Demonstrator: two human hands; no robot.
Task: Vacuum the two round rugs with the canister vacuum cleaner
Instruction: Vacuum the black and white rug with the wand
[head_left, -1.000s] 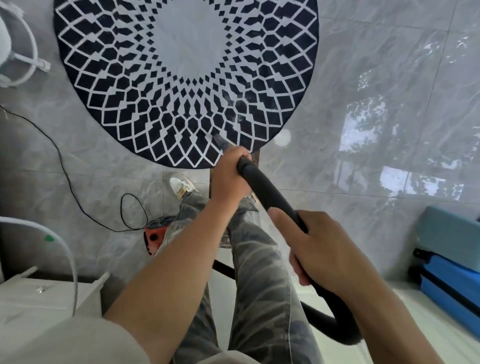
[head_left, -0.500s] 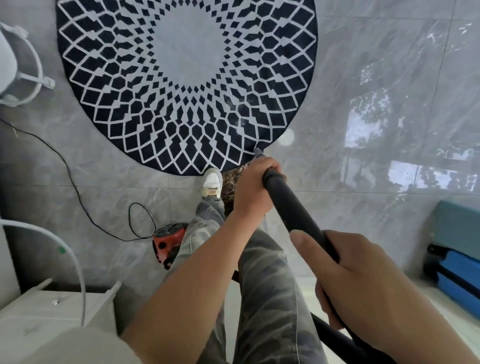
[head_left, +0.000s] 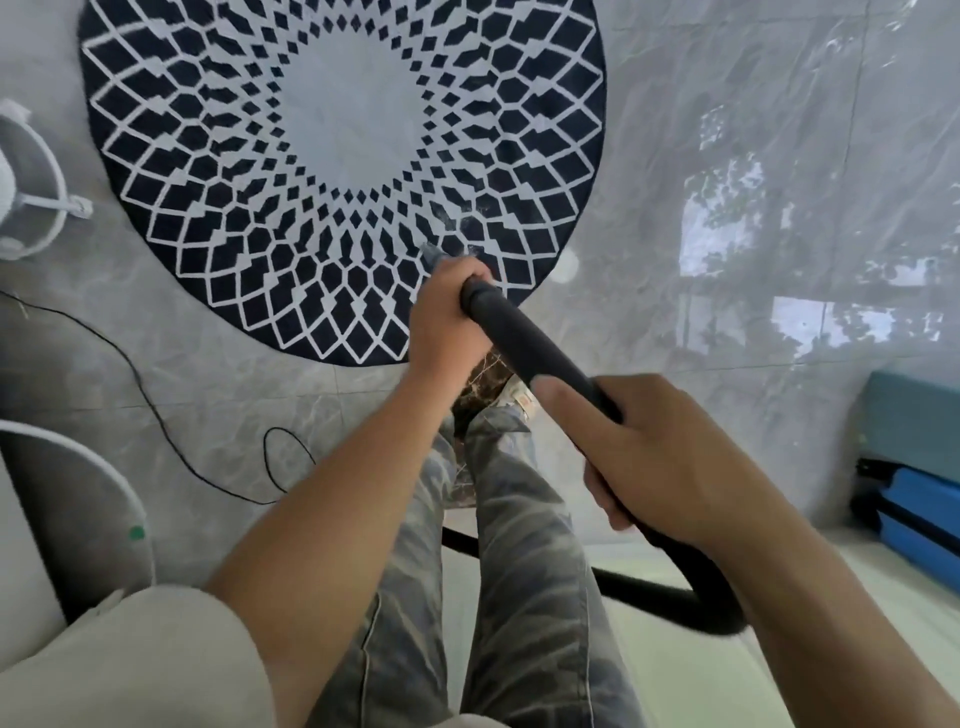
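Risk: rug (head_left: 343, 171) edge could get sucked up or bunched if the nozzle (head_left: 434, 254) is dragged back twd the rug's near rim. The black cord (head_left: 156, 405), on tile left of the rug, could be snagged by a foot. Wand (head_left: 524, 343) is gripped 2-handed. Left hand (head_left: 447, 317) is curled round its front end, over the rug's near-right part, w/ nozzle poking out just past the fingers. Right hand (head_left: 670, 457) is wrapped round it further back, off the rug. 2nd rug not seen.
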